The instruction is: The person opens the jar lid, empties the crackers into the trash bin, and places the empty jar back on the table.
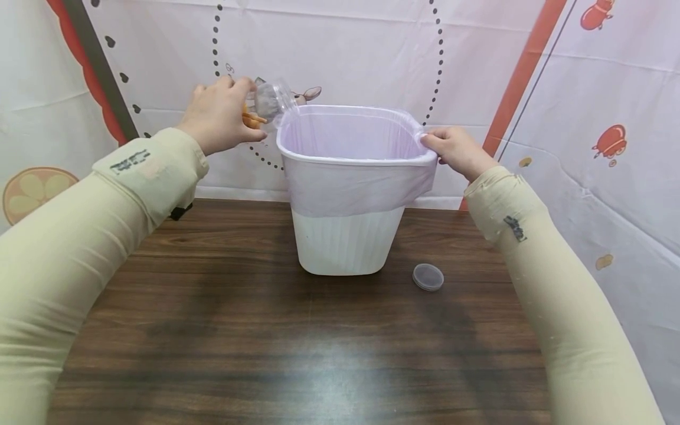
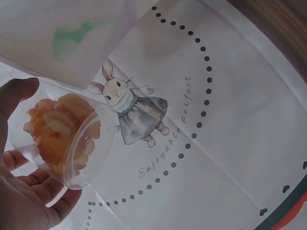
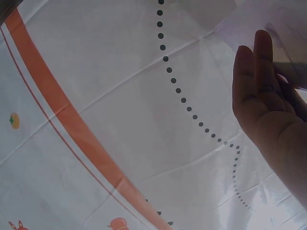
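My left hand holds a clear plastic jar tilted at the left rim of a white trash can. Its open mouth faces the can. Inside the jar, the left wrist view shows an orange-brown, ruffled piece that looks like food; its exact kind is unclear. A pale purple trash bag lines the can and folds down over the outside. On the right side, my right hand pinches the bagged rim, thumb on top. The can's bottom inside is hidden.
A round clear lid lies on the dark wooden table, right of the can. Behind and on both sides hangs a white printed cloth, close to the can and both hands.
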Demonstrator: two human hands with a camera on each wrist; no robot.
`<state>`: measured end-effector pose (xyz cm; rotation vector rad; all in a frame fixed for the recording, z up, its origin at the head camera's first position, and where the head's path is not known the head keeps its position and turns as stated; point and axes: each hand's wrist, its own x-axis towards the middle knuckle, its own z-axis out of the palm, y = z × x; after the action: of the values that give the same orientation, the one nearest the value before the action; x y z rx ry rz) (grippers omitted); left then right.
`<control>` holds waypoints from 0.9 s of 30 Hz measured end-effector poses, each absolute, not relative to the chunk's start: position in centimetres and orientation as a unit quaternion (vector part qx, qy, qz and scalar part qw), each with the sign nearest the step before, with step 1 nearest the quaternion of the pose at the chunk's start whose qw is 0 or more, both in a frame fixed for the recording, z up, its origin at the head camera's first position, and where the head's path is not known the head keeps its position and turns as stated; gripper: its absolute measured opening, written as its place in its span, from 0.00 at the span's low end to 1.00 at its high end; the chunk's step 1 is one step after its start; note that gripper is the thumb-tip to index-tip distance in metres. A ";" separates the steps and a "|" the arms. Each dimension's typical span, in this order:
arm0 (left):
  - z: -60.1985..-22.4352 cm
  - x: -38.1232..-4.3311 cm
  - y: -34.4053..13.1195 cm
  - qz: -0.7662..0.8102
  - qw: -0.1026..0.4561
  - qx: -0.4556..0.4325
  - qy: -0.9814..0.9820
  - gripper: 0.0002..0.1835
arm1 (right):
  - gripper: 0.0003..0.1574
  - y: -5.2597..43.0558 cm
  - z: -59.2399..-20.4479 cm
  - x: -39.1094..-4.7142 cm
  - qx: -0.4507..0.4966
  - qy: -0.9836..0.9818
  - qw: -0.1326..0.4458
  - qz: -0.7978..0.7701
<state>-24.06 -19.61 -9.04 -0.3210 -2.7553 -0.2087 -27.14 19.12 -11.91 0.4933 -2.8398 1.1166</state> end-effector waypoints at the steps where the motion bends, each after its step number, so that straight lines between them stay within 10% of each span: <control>1: -9.0 -24.1 -19.6 -0.071 0.178 -0.114 -0.975 0.45 | 0.31 19.1 -11.9 -27.1 0.159 -0.918 0.025 0.362; 27: -8.1 -23.5 -18.8 0.014 0.194 -0.134 -0.972 0.42 | 0.30 19.1 -11.8 -27.1 0.159 -0.918 0.034 0.361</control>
<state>-23.47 -18.84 -8.10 -0.3768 -2.7257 0.0389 -27.09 19.08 -11.82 0.4882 -2.8244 1.1107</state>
